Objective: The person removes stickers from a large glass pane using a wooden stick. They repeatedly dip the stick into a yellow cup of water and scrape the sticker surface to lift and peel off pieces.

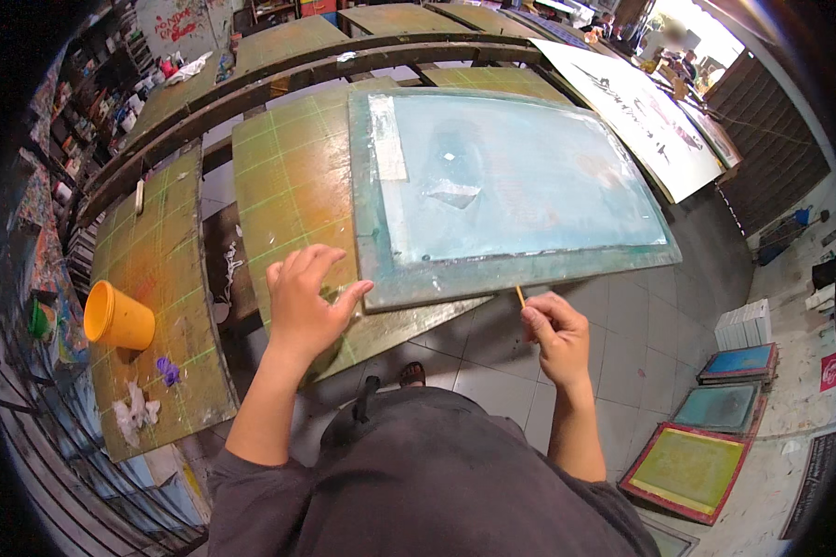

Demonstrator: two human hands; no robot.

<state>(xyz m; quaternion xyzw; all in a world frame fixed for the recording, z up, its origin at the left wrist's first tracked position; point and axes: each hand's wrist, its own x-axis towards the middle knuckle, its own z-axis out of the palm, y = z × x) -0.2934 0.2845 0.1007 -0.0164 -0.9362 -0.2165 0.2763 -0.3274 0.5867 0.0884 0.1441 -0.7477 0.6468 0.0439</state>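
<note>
A framed printing screen [522, 188] with pale blue mesh lies tilted across a board [279, 174] marked with green grid lines. At the screen's lower left corner is my left hand [310, 299], fingers spread and curved, holding nothing. My right hand [557, 331] pinches a thin yellowish stick [520, 297] just below the near edge of the frame. A small torn piece of clear or pale film [454, 193] lies on the mesh. Whitish tape [389, 139] runs along the screen's left side.
An orange plastic cup [120, 317] stands on the left board, with a purple lump [168, 372] and crumpled whitish material [136, 412] near it. Dark rails [279, 64] cross behind. A printed white sheet [634, 118] lies at the upper right. More framed screens [690, 463] lean at the right.
</note>
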